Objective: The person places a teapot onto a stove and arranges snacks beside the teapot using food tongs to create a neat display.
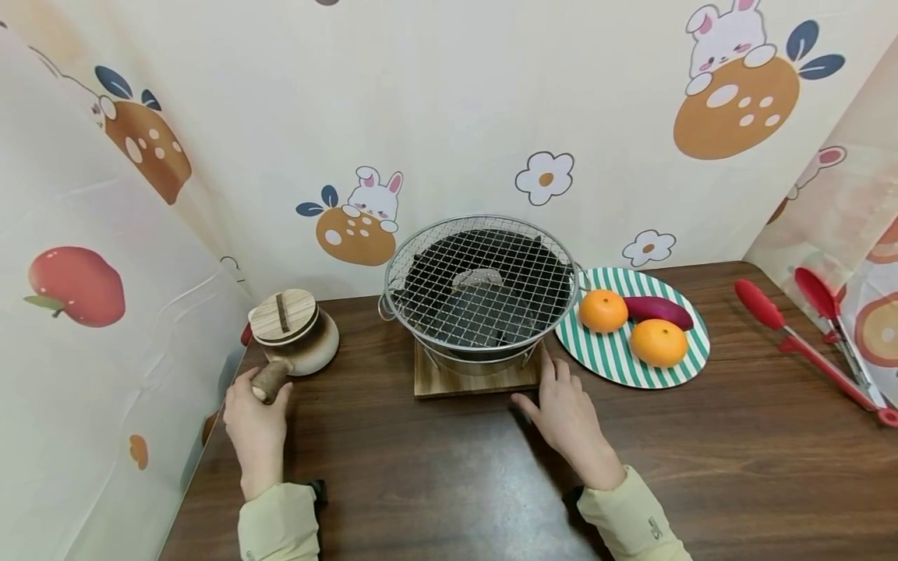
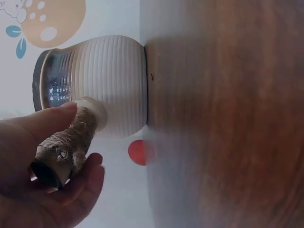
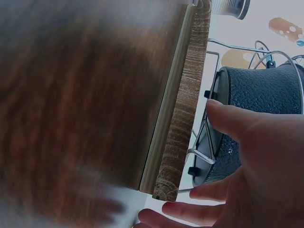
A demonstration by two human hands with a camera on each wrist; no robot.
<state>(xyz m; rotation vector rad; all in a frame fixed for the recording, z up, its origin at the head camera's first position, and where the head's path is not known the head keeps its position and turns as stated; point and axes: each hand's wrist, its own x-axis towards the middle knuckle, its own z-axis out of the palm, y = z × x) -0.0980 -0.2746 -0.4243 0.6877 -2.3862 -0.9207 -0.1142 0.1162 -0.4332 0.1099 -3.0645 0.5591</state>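
Observation:
A cream and brown ceramic pot (image 1: 317, 352) with a wooden lid (image 1: 284, 315) stands on the left of the table. My left hand (image 1: 258, 425) curls its thumb and fingers round its twine-wrapped side handle (image 2: 78, 135). In the middle, a round black stove (image 3: 261, 88) sits in a wire stand on a wooden board (image 1: 477, 383), under a wire grill mesh (image 1: 484, 288). My right hand (image 1: 567, 413) holds nothing, its fingers extended at the board's right corner. From the right wrist view, its thumb overlaps the wire stand (image 3: 205, 130).
Right of the stove lies a green-striped plate (image 1: 596, 354) with two oranges (image 1: 658, 343) and a purple elongated vegetable (image 1: 659, 310). Red-tipped tongs (image 1: 817, 354) lie at the far right. Patterned cloth walls (image 1: 456, 101) stand behind and at both sides.

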